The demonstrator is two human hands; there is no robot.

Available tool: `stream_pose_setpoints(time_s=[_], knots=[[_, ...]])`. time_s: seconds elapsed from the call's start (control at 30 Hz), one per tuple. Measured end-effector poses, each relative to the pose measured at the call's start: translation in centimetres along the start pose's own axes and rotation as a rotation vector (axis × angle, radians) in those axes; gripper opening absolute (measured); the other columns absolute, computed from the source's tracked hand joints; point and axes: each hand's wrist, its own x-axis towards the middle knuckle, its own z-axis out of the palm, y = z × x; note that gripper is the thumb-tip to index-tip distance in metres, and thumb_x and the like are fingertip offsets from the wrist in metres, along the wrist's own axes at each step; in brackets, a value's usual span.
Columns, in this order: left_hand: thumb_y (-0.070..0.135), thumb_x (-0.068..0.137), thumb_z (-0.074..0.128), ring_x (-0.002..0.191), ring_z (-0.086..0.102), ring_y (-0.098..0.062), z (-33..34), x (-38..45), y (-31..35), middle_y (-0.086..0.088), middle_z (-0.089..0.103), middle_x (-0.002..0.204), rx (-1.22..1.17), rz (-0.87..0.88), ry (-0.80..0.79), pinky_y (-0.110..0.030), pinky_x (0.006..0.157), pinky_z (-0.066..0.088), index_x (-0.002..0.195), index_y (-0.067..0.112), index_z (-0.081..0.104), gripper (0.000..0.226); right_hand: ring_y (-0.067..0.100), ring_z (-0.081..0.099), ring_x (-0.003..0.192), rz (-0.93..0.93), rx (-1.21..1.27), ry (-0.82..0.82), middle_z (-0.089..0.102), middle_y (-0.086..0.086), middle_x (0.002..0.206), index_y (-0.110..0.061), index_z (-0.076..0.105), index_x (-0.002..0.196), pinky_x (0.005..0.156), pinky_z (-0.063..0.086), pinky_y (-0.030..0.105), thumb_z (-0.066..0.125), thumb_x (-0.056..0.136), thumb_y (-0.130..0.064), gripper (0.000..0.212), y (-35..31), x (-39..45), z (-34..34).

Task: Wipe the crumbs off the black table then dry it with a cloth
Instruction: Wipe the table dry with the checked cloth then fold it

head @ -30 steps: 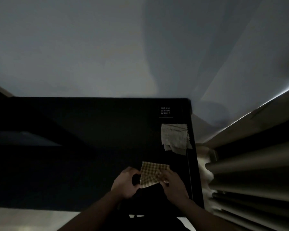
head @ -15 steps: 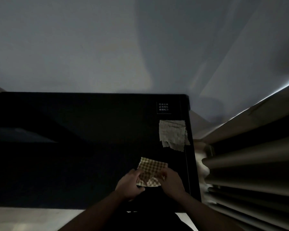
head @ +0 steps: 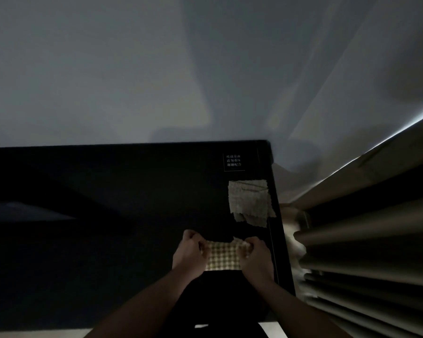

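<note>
checked cloth (head: 222,257) | long axis left-right | left hand (head: 188,252), right hand (head: 255,256) gripping ends

Dim light, colours muted. Surface (head: 108,240) is plain black, glossy. Small label (head: 234,162) at its far right corner: black with white characters and a thin white outline. Gingham cloth (head: 222,258) near the right edge: yellow-tan and cream check. Second cloth (head: 250,202) by the right edge: plain pale grey-beige, fine woven texture. Wall (head: 132,69) is flat grey-white. Curtain (head: 376,240) is beige with dark folds.
</note>
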Motion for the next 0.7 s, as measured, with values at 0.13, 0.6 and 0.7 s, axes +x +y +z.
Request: stream_pose_setpoints(time_s=[0.13,0.6,0.7], knots=[[0.041,0.086,0.069,0.109,0.065,-0.016,0.3,0.3,0.6,0.007,0.05,0.134,0.01,-0.149,-0.048,-0.03,0.078,0.052,0.139,0.035,0.043,0.06,0.023,0.062,0.119,0.09,-0.054,-0.114,0.061,-0.001,0.13,-0.027,0.051,0.139,0.087,0.05,0.036,0.073,0.086,-0.043,0.06,-0.2,-0.1,-0.1],[0.034,0.093,0.066,0.09,0.07,-0.019,-4.8,3.9,5.6,-0.001,0.072,0.098,-0.444,-0.135,-0.032,-0.033,0.07,0.052,0.103,0.025,0.065,0.013,0.019,0.066,0.101,0.101,0.388,-0.182,0.068,-0.001,0.11,-0.025,0.063,0.115,0.083,0.052,0.03,0.084,0.085,-0.023,0.037,-4.3,4.9,-6.1],[0.032,0.093,0.069,0.097,0.073,-0.018,-6.7,6.5,8.2,0.004,0.071,0.108,-0.547,-0.084,-0.01,-0.041,0.086,0.062,0.113,0.027,0.06,0.022,0.017,0.068,0.099,0.063,0.464,-0.113,0.069,-0.004,0.105,-0.024,0.063,0.111,0.081,0.056,0.027,0.083,0.085,-0.018,0.034,-6.4,7.8,-8.9]])
